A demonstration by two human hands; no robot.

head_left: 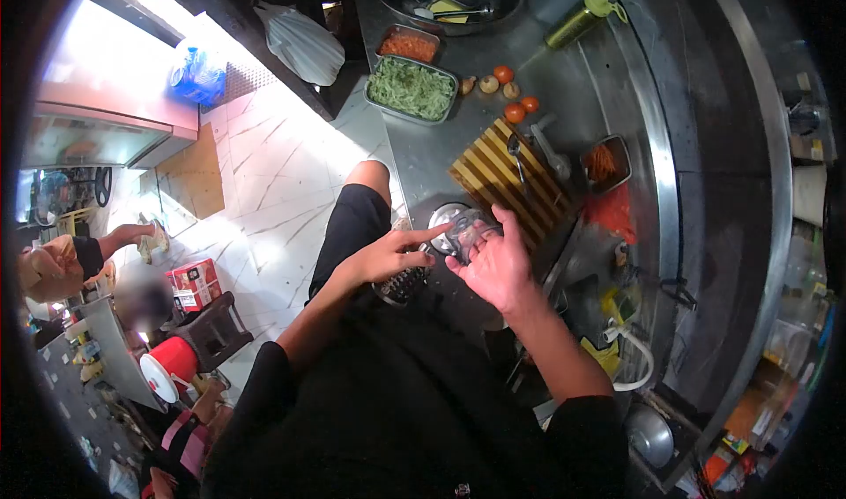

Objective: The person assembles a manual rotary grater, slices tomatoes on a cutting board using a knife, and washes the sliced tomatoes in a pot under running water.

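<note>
My left hand (392, 257) reaches over the counter edge, index finger stretched out and thumb apart from it. That fingertip is at a clear, thin see-through piece (464, 229), which looks like plastic; its exact kind I cannot make out. My right hand (496, 266) is turned palm up, with its fingers curled at the clear piece. Behind the fingers lies a round, shiny metal dish (441, 219), partly hidden. Below my left hand is a metal grater (401, 286) with holes. A striped wooden cutting board (493, 169) with a metal utensil (516, 157) on it lies just beyond.
Trays of shredded green vegetable (410, 89) and chopped orange vegetable (408, 46) stand at the far left. Tomatoes (514, 111) and onions (488, 84) lie nearby. A tray of orange shreds (602, 162) is at the right. Another person's leg (128, 237) shows at left.
</note>
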